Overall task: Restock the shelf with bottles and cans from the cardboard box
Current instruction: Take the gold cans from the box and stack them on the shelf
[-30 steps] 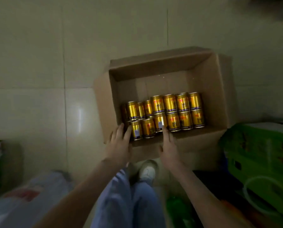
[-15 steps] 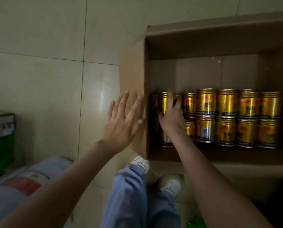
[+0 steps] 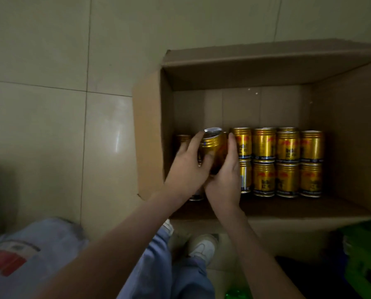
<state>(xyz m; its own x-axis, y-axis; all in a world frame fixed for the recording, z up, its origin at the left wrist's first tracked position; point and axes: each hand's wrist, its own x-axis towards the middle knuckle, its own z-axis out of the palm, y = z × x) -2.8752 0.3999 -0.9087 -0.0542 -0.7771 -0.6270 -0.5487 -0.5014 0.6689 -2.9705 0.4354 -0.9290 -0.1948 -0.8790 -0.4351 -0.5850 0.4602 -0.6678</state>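
Both hands on one gold can (image 3: pixel 212 147) at the box's (image 3: pixel 150 134) left end: left hand (image 3: pixel 186 169) wraps its left side, right hand (image 3: pixel 224 180) cups the right side. Can sits tilted above the rest, silver top showing. Other cans (image 3: pixel 287 162) stand in rows inside the box on the tile floor (image 3: pixel 50 126).

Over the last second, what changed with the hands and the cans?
The left hand left the outer left wall of the cardboard box, came inside and now grips the gold can together with the right hand, which had already taken hold of it. That can has come up, tilted, above the row. The remaining cans and the box stayed put.
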